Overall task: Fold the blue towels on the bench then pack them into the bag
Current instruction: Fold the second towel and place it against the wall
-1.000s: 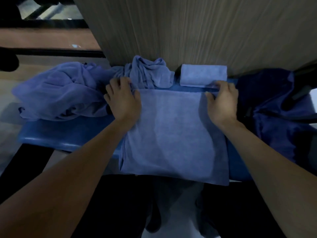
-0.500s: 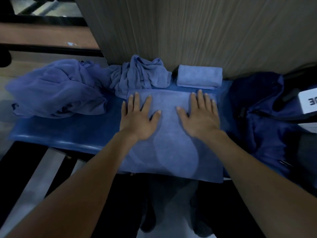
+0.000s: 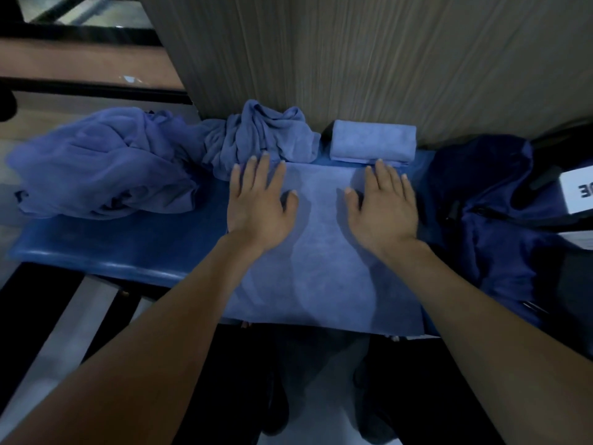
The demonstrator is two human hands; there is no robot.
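A flat blue towel [image 3: 324, 271] lies spread across the blue bench [image 3: 122, 252], its near edge hanging over the front. My left hand [image 3: 258, 203] rests palm down on its far left part, fingers straight. My right hand [image 3: 383, 203] lies flat on its far right part. A small folded blue towel [image 3: 373, 141] sits behind, against the wall. A crumpled towel [image 3: 266, 136] lies behind my left hand, and a bigger heap of towels [image 3: 102, 165] fills the bench's left end. The dark blue bag [image 3: 494, 213] sits at the right.
A ribbed wall panel [image 3: 353, 59] rises directly behind the bench. A white label [image 3: 577, 192] shows on something dark at the far right. Below the bench's front edge the floor is dark, with pale strips at the lower left.
A second ago both hands held the towel's far corners with curled fingers. They then flattened near the middle and have since slid apart toward the towel's far sides.
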